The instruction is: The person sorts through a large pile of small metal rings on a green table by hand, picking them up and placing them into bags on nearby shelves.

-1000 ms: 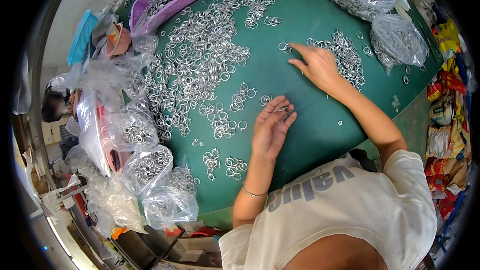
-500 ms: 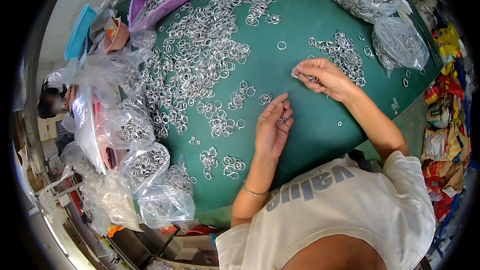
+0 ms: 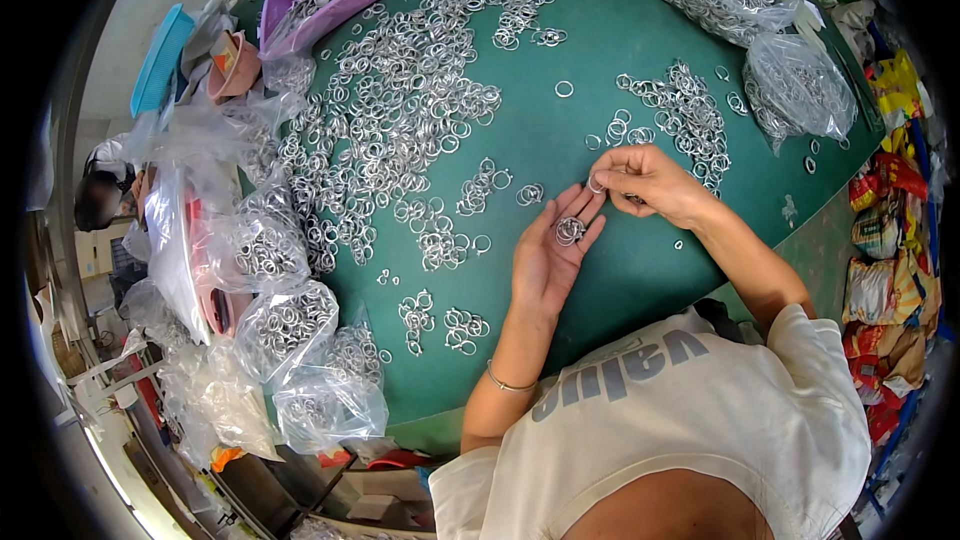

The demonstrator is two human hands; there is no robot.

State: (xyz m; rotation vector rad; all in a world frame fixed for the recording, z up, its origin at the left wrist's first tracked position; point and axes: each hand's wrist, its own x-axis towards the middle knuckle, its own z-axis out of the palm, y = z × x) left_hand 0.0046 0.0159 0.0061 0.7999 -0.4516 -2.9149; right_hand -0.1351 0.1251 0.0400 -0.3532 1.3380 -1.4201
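Note:
My left hand [image 3: 550, 255] is palm up above the green table, fingers stretched out and slightly curled. A small cluster of silver metal rings [image 3: 570, 231] rests in it, at the base of the fingers. My right hand [image 3: 650, 183] pinches one metal ring [image 3: 597, 183] between thumb and fingertips, close to the left fingertips. Its other fingers curl under, and something dark and metallic shows partly among them. Just beyond the right hand lie several loose rings [image 3: 618, 128], beside a larger pile of rings [image 3: 690, 115]. Left of my left hand is a small group of rings [image 3: 530, 194].
A wide heap of rings [image 3: 400, 110] covers the table's left part. Behind it stands a purple basket [image 3: 330, 2] of metal pieces. Clear bags of rings [image 3: 290, 325] line the left edge; more bags [image 3: 800, 90] sit at the far right. A person [image 3: 100, 195] is at far left.
My right hand has come nearer and down to my left hand. The left fingers have spread, baring the rings in the palm. Loose rings now show where the right hand was.

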